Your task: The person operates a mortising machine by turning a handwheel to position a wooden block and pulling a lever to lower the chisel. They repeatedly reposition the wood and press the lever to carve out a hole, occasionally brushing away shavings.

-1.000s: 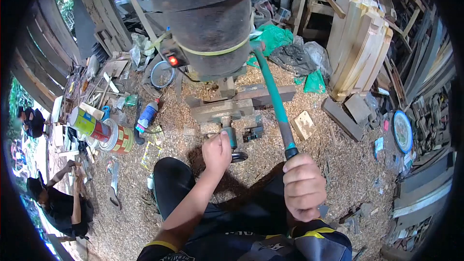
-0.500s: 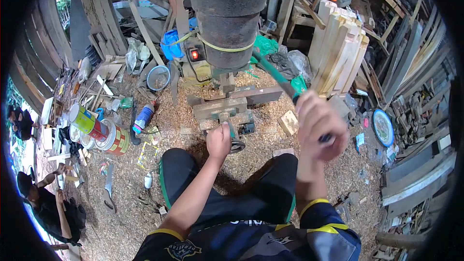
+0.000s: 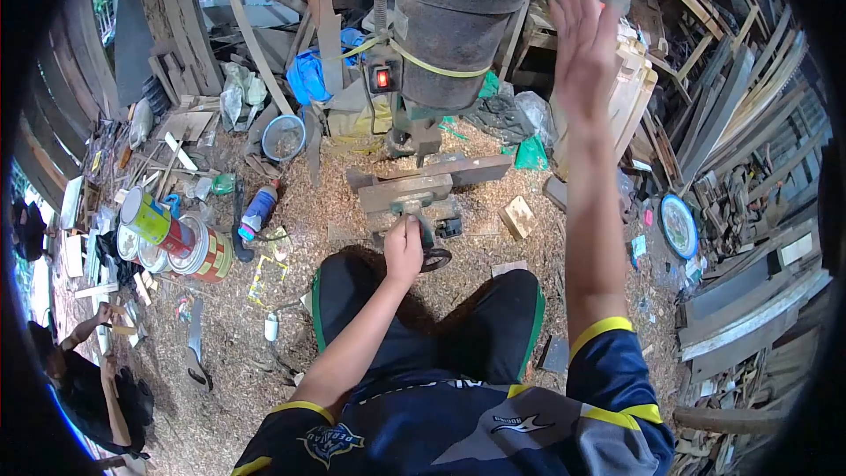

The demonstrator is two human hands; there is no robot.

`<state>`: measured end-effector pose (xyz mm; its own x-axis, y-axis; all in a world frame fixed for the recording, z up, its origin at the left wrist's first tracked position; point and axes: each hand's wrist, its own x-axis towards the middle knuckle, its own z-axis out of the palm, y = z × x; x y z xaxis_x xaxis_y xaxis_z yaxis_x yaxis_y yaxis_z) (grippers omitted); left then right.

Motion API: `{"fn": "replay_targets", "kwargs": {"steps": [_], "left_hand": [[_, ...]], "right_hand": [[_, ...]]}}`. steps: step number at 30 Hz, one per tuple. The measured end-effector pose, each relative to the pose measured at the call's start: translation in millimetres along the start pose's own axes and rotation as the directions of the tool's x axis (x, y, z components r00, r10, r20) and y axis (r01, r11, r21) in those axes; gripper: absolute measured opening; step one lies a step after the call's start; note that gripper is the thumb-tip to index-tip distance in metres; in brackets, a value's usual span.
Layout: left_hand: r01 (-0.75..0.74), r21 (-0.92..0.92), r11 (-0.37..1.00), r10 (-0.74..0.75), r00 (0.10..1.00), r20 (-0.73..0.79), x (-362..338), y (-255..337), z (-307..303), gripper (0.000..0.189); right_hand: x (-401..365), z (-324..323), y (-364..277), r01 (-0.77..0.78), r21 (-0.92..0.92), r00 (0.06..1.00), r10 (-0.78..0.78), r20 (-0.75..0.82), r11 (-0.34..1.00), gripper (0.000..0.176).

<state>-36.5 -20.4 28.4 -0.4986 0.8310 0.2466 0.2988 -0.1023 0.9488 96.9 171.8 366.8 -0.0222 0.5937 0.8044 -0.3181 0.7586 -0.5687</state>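
Note:
My right hand (image 3: 586, 48) is raised beside the motor housing, palm and fingers stretched out, with nothing visible in it. My left hand (image 3: 404, 249) is closed at the front of the machine's vise (image 3: 407, 194), thumb on top; whatever it grips is hidden. Just right of it is a black handwheel (image 3: 435, 259). A length of wood (image 3: 480, 170) lies across the vise, below the drill press's bit (image 3: 423, 157). Over it hangs the dark motor housing (image 3: 454, 31) with a yellow strap. The red switch (image 3: 382, 78) is lit.
Wood shavings cover the floor. A wood block (image 3: 517, 217) lies right of the vise; a spray can (image 3: 259, 211), paint cans (image 3: 203, 251) and a handsaw (image 3: 196, 344) are left. Another person (image 3: 88, 388) works at far left. Cut wood pieces (image 3: 630, 97) stand behind my right arm.
My right hand has let go of the green lever, risen and opened. My left hand stays at the vise. The view has shifted, and the housing appears farther right.

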Motion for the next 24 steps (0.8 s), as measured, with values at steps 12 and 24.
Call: {"fn": "replay_targets", "kwargs": {"steps": [12,24], "left_hand": [[-0.309,0.386,0.869,0.289,0.951,0.11,35,-10,-50,0.019],[-0.134,0.41,0.902,0.122,0.991,0.056,-23,-71,-66,0.015]], "right_hand": [[-335,-31,122,-0.194,-0.836,0.839,0.529,0.13,0.513,0.047],[-325,13,162,-0.067,-0.966,0.782,0.614,0.104,0.249,0.064]]}}
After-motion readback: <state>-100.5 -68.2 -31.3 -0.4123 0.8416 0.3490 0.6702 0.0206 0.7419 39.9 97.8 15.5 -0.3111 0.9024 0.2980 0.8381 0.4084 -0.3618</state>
